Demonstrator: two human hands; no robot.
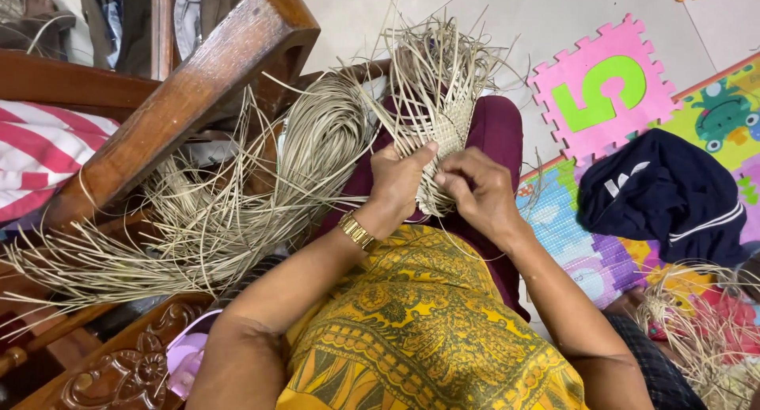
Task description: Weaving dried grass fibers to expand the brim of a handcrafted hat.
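Note:
A partly woven piece of pale straw strips [443, 101] rests on my lap over a maroon cloth [497, 129], its loose ends fanning upward. My left hand [398, 180], with a gold bracelet at the wrist, grips the left edge of the woven part with the thumb pressed on it. My right hand [480, 195] pinches strips at the lower right of the weave. A yellow patterned garment [412, 323] covers my body below the hands.
A large bundle of loose straw strips [229, 204] lies to the left over a carved wooden chair frame [190, 101]. Colourful foam puzzle mats [602, 85] cover the floor at right, with a dark blue garment [665, 196] and more straw [704, 331] on them.

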